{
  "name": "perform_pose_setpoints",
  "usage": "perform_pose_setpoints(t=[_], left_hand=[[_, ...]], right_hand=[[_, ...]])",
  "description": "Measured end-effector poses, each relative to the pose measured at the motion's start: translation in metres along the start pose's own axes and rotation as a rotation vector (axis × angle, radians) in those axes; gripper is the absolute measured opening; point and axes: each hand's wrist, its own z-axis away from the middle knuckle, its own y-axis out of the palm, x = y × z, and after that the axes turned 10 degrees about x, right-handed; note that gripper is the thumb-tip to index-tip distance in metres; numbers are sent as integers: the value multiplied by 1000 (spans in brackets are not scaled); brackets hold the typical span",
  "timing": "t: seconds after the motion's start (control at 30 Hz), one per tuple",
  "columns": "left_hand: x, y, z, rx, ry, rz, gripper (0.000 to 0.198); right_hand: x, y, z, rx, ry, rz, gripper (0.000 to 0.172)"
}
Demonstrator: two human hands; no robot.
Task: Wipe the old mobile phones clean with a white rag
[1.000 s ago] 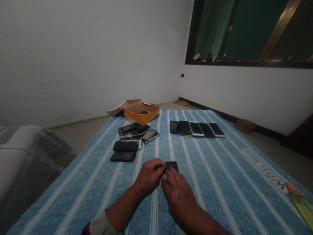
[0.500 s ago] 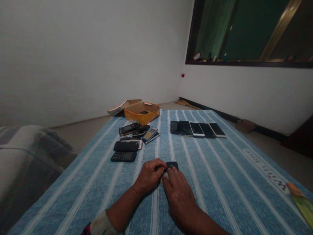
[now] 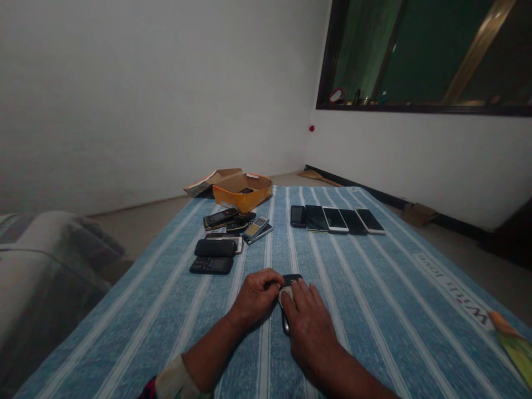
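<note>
The pale cloth, held in the right hand, has slid up the dark phone on the striped cover, so the left hand, pinching the phone's edge, should brace it.

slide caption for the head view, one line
Left hand at a dark phone, right hand over it with a pale cloth, on striped fabric.

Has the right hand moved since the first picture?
Yes. The right hand has shifted slightly to the right, widening its gap from the white stripe on the blue cloth.
</note>
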Motion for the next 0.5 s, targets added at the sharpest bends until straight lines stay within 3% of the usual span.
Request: perform_pose_setpoints(t=[0.3, 0.5], left_hand=[[-3, -1, 1, 3, -16, 16, 17], [-2, -1, 1, 1, -8, 17, 17]], right_hand=[[10, -18, 6, 195, 32, -16, 49], [8, -23, 4, 231, 63, -45, 55]])
